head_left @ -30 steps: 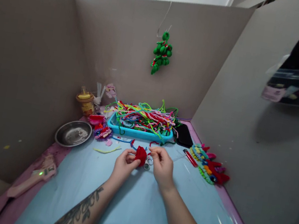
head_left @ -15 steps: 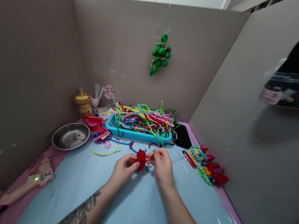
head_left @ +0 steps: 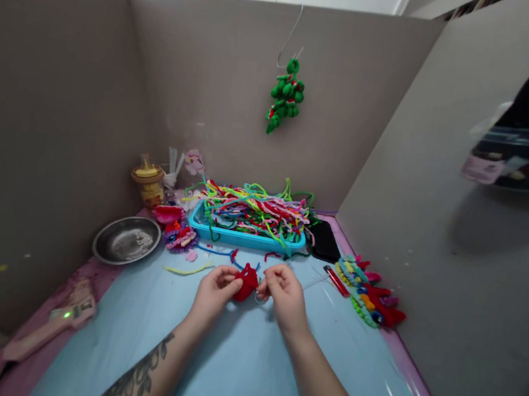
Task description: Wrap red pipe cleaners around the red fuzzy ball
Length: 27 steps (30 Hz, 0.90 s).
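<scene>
A small red fuzzy piece (head_left: 246,284), seemingly of pipe cleaner, is held above the blue mat by my left hand (head_left: 217,288), thumb in front and fingers behind. Close to its right edge, my right hand (head_left: 283,294) is closed in a pinch. A thin metal ring (head_left: 259,296) hangs between the red piece and my right fingers. Whether those fingertips grip the ring or some other small part is too small to tell. Just behind lies a blue pipe cleaner (head_left: 215,251) with a red bit at its end.
At the back, a blue tray (head_left: 247,240) overflows with colourful pipe cleaners. A metal bowl (head_left: 107,246) with small white pieces and a pink glue gun (head_left: 54,328) lie left. A phone (head_left: 325,240), red cutter (head_left: 336,282) and colourful fuzzy figures (head_left: 370,293) sit right. Grey panels enclose the table.
My left hand has shifted slightly left and turned the red piece, so more of its face shows. My right hand stays pinched beside it, and a small gap has opened between them.
</scene>
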{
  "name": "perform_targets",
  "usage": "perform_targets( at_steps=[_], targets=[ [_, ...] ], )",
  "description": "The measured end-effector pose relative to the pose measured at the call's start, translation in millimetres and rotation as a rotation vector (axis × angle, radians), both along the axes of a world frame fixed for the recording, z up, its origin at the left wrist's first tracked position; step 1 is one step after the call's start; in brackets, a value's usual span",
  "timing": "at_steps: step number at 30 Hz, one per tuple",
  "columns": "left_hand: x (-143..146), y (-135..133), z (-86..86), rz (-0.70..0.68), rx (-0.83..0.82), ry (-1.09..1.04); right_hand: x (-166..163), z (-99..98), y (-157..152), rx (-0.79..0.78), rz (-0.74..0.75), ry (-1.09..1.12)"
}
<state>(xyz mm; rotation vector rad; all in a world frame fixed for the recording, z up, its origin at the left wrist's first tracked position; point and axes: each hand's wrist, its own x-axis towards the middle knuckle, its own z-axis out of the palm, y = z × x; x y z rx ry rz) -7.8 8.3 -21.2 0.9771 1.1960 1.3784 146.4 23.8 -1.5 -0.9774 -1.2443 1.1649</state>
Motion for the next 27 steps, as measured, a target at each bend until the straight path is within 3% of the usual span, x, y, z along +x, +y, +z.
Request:
perform_targets(
  at_steps=[5,7,11,16,21,27],
  targets=[
    [0,-5,3.0,0.021,0.137,0.252,-2,7.1,-10,0.551,-0.248,-0.703],
    [1,-8,3.6,0.016,0.180,0.350,-3,7.1,-11,0.644,-0.249,-0.884],
    [1,-9,4.6,-0.030,0.219,0.397,-6,-0.7,-7,0.597,-0.145,-0.963],
    [-1,-9,6.0,-0.083,0.197,0.341,-7,-11.7,-3,0.489,0.020,-0.768],
    [1,-8,5.5,-0.099,0.123,0.316,-7,-13.8,-2,0.464,0.013,-0.682],
    [0,-7,4.8,-0.064,0.089,0.253,-8,-8.9,-6,0.463,0.042,-0.759]
  ],
)
